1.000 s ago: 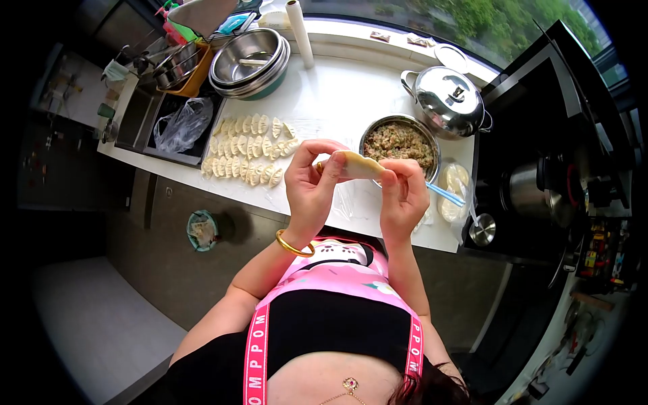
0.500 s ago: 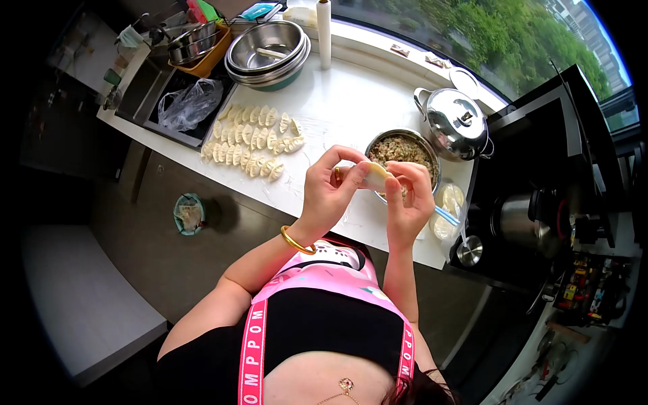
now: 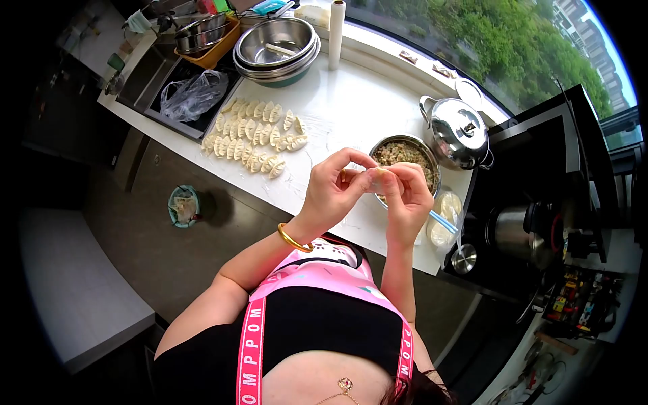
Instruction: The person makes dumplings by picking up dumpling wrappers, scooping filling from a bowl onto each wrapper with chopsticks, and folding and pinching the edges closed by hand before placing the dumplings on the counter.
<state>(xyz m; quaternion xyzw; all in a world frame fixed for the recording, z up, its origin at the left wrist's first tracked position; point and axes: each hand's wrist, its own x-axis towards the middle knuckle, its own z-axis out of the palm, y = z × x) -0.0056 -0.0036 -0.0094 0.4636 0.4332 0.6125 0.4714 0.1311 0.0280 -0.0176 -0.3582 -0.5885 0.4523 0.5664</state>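
Dumpling [image 3: 381, 172] is between the two hands, in front of the person's body and over the near part of the desk [image 3: 358, 91]. Left hand [image 3: 334, 190] pinches it with thumb and index finger, and its fingers point inward, toward the other hand. A gold bracelet [image 3: 285, 237] sits around the left wrist. Right hand [image 3: 409, 201] pinches the opposite side, its thumb pointing up and its other fingers curled. Both thumb tips stand close together, so they hide most of the dumpling. The forearms rise from the body and converge. Just beyond the right hand is a metal bowl [image 3: 403, 136] with filling [image 3: 397, 152]. Forward and left of the left hand lie rows of shaped dumplings [image 3: 250, 128].
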